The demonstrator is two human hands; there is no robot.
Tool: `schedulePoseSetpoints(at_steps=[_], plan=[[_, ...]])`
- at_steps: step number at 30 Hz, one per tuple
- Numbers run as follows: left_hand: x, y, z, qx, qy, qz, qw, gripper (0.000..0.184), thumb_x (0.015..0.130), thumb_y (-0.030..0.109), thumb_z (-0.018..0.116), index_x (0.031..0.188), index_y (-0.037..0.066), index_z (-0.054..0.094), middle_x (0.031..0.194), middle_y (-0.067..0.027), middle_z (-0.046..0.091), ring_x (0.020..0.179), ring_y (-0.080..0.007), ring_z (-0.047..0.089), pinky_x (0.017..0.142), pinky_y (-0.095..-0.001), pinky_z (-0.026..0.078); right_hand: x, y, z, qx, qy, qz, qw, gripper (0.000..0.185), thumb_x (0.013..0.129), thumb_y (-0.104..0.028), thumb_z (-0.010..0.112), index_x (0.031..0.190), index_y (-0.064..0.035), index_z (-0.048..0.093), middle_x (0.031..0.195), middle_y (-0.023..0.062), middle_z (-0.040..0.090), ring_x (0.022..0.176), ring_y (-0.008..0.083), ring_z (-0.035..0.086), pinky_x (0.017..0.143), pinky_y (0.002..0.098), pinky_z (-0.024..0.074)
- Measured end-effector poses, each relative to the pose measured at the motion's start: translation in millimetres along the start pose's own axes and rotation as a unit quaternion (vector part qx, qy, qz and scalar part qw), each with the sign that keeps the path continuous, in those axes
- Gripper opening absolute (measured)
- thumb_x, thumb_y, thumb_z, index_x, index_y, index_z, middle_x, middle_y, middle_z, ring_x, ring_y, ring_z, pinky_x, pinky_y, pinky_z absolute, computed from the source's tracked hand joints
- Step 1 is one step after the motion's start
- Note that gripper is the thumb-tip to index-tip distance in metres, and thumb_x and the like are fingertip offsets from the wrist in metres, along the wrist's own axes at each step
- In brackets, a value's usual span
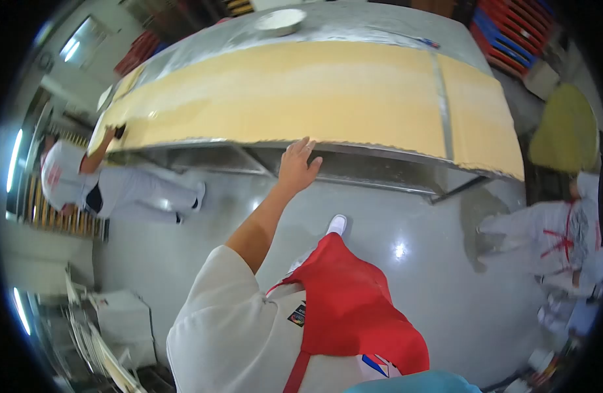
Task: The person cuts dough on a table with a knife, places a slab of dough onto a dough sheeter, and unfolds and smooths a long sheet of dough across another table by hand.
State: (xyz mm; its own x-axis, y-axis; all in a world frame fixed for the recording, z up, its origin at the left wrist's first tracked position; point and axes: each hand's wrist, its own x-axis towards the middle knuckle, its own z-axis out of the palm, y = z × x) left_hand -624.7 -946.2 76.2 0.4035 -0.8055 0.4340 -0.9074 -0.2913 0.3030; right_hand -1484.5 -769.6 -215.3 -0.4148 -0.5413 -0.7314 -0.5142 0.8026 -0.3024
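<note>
A wide, pale yellow dough sheet [282, 92] covers most of a long metal table [354, 23] and reaches its front edge. My left hand [299, 164] is stretched toward that near edge, fingers extended and thumb apart, with nothing in it. Its fingertips are at the sheet's ragged border; whether they touch it I cannot tell. A narrow gap, showing grey metal, separates a smaller dough piece [478, 105] on the right from the large sheet. My right hand is out of view.
At left a co-worker [85, 170] holds a small dark tool [120, 131] at the dough. Another person [550, 229] stands right. A white bowl [280, 21] and thin tool [428, 43] lie on the table's far side. Red and blue crates [511, 33] are stacked behind.
</note>
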Motion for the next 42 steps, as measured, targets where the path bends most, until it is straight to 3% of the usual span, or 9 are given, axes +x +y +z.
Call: schedulePoseSetpoints(at_steps=[5,15,17,19,22,28,29,40,42], plan=[[-122,-114,33,-0.025,0.054,-0.08,0.995,0.036,0.085,0.021,0.074,0.117,0.006,0.066,0.124,-0.0193,0.064,0.115,-0.0388,0.059,0.098,-0.048,0.046,67,-172,-23,0.19,-0.006,-0.042,0.981,0.041,0.096,-0.012,0.058,0.135,-0.002,0.049,0.118,0.0125,0.061,0.078,0.0217,0.06,0.056,0.033,0.0498],[-370,-181,16,0.024,-0.493,-0.484,0.722,0.068,0.085,0.061,0.06,0.109,-0.002,0.071,0.124,-0.0278,0.063,0.122,-0.0416,0.058,0.104,-0.0471,0.046,20,-372,-1,0.078,0.021,-0.184,0.98,0.043,0.091,-0.013,0.062,0.132,-0.0028,0.054,0.112,0.0113,0.065,0.065,0.0156,0.06,0.05,0.0312,0.0486],[-382,-203,16,0.049,-0.623,-0.097,0.774,0.066,0.089,0.051,0.062,0.135,0.004,0.058,0.103,-0.0247,0.071,0.1,-0.0343,0.069,0.087,-0.0469,0.054,10,-327,17,0.061,0.027,-0.163,0.984,0.043,0.091,-0.013,0.062,0.132,-0.0047,0.055,0.112,0.0125,0.065,0.063,0.0171,0.061,0.05,0.0339,0.0501],[-359,-173,4,-0.12,-0.463,-0.542,0.691,0.071,0.091,0.04,0.064,0.15,0.007,0.041,0.085,-0.0156,0.068,0.078,-0.025,0.067,0.071,-0.0449,0.056,-14,-288,29,0.023,0.025,-0.118,0.992,0.05,0.09,-0.013,0.066,0.136,-0.0037,0.052,0.116,0.0149,0.066,0.066,0.0183,0.063,0.05,0.033,0.0511],[-315,-169,-4,-0.155,-0.347,-0.624,0.683,0.074,0.092,0.032,0.064,0.154,0.007,0.032,0.079,-0.0085,0.062,0.067,-0.0198,0.06,0.059,-0.0401,0.054,-34,-202,54,-0.021,-0.017,-0.03,0.999,0.061,0.088,-0.014,0.07,0.143,-0.0034,0.046,0.121,0.0181,0.066,0.073,0.0211,0.067,0.052,0.0339,0.0545],[-320,-274,52,-0.112,-0.267,-0.363,0.886,0.07,0.093,0.032,0.062,0.147,-0.005,0.038,0.098,-0.0166,0.07,0.083,-0.0291,0.069,0.07,-0.0394,0.056,-118,-121,65,-0.012,0.043,-0.016,0.999,0.048,0.099,-0.03,0.048,0.143,-0.0099,0.044,0.121,0.0121,0.065,0.1,0.0289,0.064,0.085,0.0507,0.052],[-308,-258,35,-0.173,-0.258,-0.398,0.863,0.069,0.094,0.037,0.061,0.146,-0.002,0.041,0.129,-0.0279,0.061,0.122,-0.0364,0.06,0.104,-0.0408,0.047,-111,-90,58,0.098,0.031,-0.019,0.995,0.05,0.1,-0.029,0.046,0.146,-0.0102,0.041,0.122,0.0113,0.064,0.102,0.0273,0.063,0.085,0.0476,0.0514],[-433,-281,-13,-0.041,-0.227,-0.421,0.877,0.072,0.09,0.045,0.063,0.139,-0.006,0.048,0.135,-0.0311,0.054,0.126,-0.0437,0.053,0.107,-0.0474,0.043,-106,-164,70,-0.065,-0.019,-0.101,0.993,0.066,0.089,-0.027,0.063,0.146,-0.0024,0.041,0.119,0.0196,0.065,0.105,0.0324,0.064,0.091,0.0427,0.0522],[-446,-285,-48,-0.214,-0.316,-0.556,0.739,0.076,0.091,0.041,0.068,0.144,-0.007,0.042,0.14,-0.0283,0.052,0.128,-0.0359,0.054,0.106,-0.0401,0.045,-103,-146,76,-0.181,0.01,-0.139,0.973,0.069,0.086,-0.027,0.068,0.144,-0.0005,0.043,0.118,0.0217,0.066,0.105,0.0342,0.065,0.092,0.0431,0.0527]])
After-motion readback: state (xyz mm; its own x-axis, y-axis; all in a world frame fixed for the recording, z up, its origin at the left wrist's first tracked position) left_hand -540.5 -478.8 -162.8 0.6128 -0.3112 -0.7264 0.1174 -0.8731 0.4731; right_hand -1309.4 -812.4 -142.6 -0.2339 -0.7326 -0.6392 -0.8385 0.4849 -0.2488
